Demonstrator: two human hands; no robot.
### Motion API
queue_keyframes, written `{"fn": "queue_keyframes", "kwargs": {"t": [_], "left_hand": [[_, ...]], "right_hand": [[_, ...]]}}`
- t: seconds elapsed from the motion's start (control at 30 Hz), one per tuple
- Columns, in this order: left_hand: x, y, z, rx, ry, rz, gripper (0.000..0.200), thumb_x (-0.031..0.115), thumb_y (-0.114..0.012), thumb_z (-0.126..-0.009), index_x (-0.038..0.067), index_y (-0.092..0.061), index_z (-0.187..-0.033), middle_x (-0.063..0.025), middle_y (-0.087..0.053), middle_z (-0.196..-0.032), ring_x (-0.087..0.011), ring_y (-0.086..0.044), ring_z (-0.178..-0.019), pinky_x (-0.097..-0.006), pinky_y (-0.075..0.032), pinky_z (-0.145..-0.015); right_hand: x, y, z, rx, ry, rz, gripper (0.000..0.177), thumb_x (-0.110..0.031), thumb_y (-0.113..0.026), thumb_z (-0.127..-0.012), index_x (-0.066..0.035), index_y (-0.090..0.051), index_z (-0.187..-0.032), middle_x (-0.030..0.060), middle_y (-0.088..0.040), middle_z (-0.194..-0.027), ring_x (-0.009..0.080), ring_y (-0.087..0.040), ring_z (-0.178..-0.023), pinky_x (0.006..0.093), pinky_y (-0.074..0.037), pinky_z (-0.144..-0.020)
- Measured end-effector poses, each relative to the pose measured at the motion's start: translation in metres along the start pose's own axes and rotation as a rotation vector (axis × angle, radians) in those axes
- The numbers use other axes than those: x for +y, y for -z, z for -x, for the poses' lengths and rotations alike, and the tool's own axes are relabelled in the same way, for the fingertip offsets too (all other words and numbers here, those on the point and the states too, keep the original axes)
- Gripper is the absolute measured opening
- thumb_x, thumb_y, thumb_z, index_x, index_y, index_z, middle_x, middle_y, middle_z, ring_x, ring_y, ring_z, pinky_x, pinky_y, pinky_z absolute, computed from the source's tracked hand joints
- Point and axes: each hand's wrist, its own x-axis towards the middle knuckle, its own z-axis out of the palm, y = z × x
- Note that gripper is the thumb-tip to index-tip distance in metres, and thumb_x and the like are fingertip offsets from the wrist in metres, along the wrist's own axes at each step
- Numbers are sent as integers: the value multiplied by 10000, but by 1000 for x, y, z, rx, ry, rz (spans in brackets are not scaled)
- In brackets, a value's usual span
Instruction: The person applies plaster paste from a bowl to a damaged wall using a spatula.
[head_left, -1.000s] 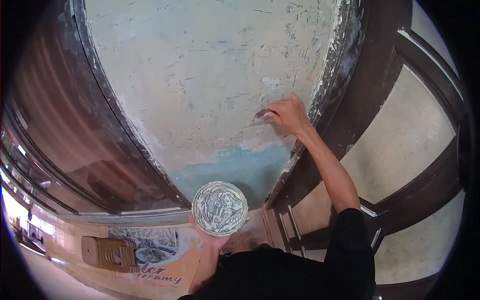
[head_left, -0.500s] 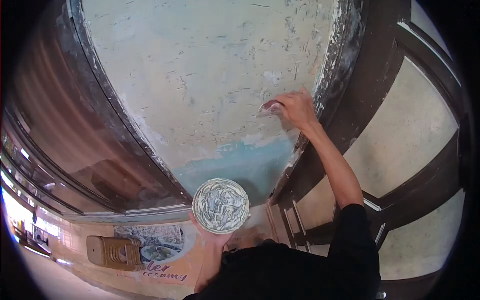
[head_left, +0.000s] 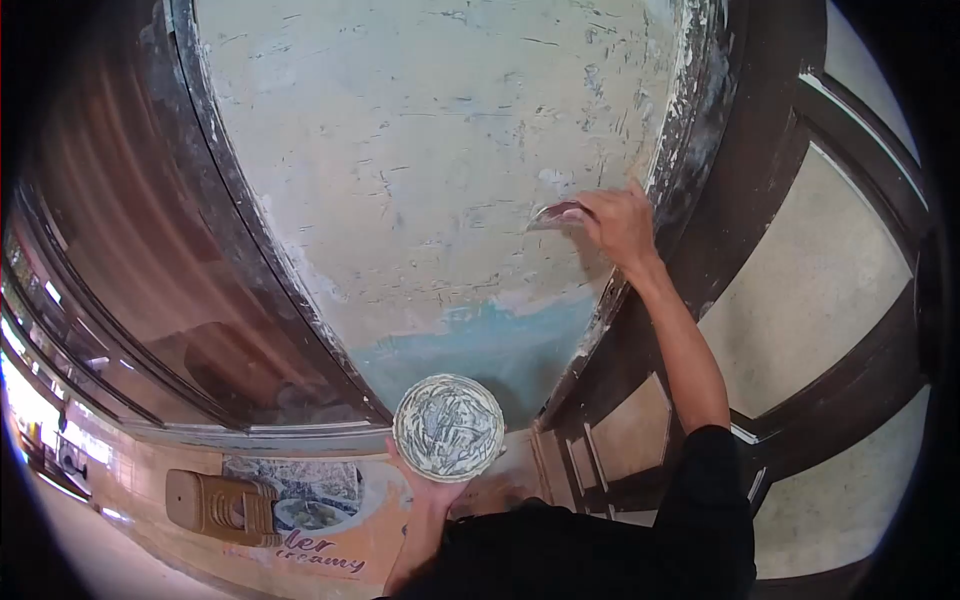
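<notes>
Grey-white paste (head_left: 450,432) is waiting close to a scarred wall (head_left: 400,170)

From where I'm standing, one person is working with both hands full. The right hand (head_left: 618,225) is gripping a scraper (head_left: 553,214), its fingers closed over the tool's dark red back. The blade is pointing left across the wall; whether its edge is actually touching, I cannot tell. The left hand (head_left: 430,487) is holding a round tub (head_left: 448,379) from below, wrapped against its underside and left edge, though most of its fingers are hiding from me. The tub is sitting near the lower end of the blue patch (head_left: 480,335), paste smeared all over its inside.

I'm judging the step in hand to be smoothing paste into the nicks, near the chipped frame (head_left: 690,130) on the right. Plenty of dark scratches are showing, so much seems to be remaining. To my mind, the next move is calling for a flat blade, even pressure and a level tub, while sparing the frame.
</notes>
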Motion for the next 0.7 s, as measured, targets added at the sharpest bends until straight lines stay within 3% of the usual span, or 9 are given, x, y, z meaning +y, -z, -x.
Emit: {"fn": "queue_keyframes", "kwargs": {"t": [0.07, 0.13, 0.27, 0.4, 0.47, 0.6, 0.67, 0.7], "left_hand": [[0, -3, 1, -5, -8, -3, 937, 766, -506, -702, 217, -314, -1437, -146, -278, -1479, -449, -280, -1320, -754, -234, -965], [1, -4, 0, -76, 3, -17, 936, 766, -505, -701, 217, -318, -1435, -144, -281, -1478, -448, -283, -1319, -753, -239, -963], [2, -5, -3, -50, 19, -73, 953, 767, -531, -678, 212, -334, -1428, -150, -312, -1462, -451, -308, -1303, -758, -246, -952], [-1, -1, -6, 0, 19, -16, 960, 766, -538, -673, 196, -345, -1422, -158, -323, -1453, -467, -325, -1285, -755, -248, -953], [-1, -1, -7, -20, 23, -30, 958, 769, -527, -680, 197, -336, -1426, -157, -322, -1455, -470, -321, -1287, -756, -245, -954], [-1, -1, -5, 21, -14, -36, 960, 773, -515, -688, 203, -319, -1435, -156, -313, -1460, -476, -302, -1299, -758, -235, -957], [-1, 1, -6, 14, -2, -32, 962, 778, -511, -685, 210, -316, -1437, -152, -304, -1467, -471, -300, -1302, -758, -232, -960], [-1, 0, -6, 16, 5, -31, 962, 778, -511, -685, 210, -316, -1437, -152, -304, -1467, -471, -300, -1302, -758, -232, -960]], "right_hand": [[-6, 20, -4, -3, -16, -17, 167, -277, -693, -758, -123, -676, -818, 48, -671, -766, 225, -620, -675, 365, -398, -744], [-8, 26, -3, -243, -39, -197, 158, -289, -684, -766, -144, -690, -830, 51, -674, -771, 221, -623, -685, 345, -397, -741], [-22, -39, 34, -352, 44, -106, 134, -309, -682, -764, -203, -712, -840, 35, -659, -722, 235, -612, -660, 361, -372, -731], [-11, -32, 16, -242, -23, -150, 151, -299, -678, -772, -176, -707, -854, 36, -655, -712, 237, -612, -657, 370, -369, -714], [-2, -9, -2, -27, -10, -44, 142, -290, -671, -781, -182, -707, -866, 31, -654, -708, 238, -612, -661, 380, -363, -705], [-5, 27, -16, -24, -75, -15, 142, -302, -683, -771, -193, -704, -859, 37, -652, -706, 240, -612, -667, 384, -372, -727], [-5, 6, 1, -300, -7, -235, 135, -283, -695, -761, -172, -704, -835, 47, -656, -711, 219, -607, -676, 342, -372, -706], [-9, -10, 13, -344, 1, -198, 134, -291, -688, -773, -168, -696, -826, 50, -649, -699, 224, -602, -669, 350, -365, -709]]}}
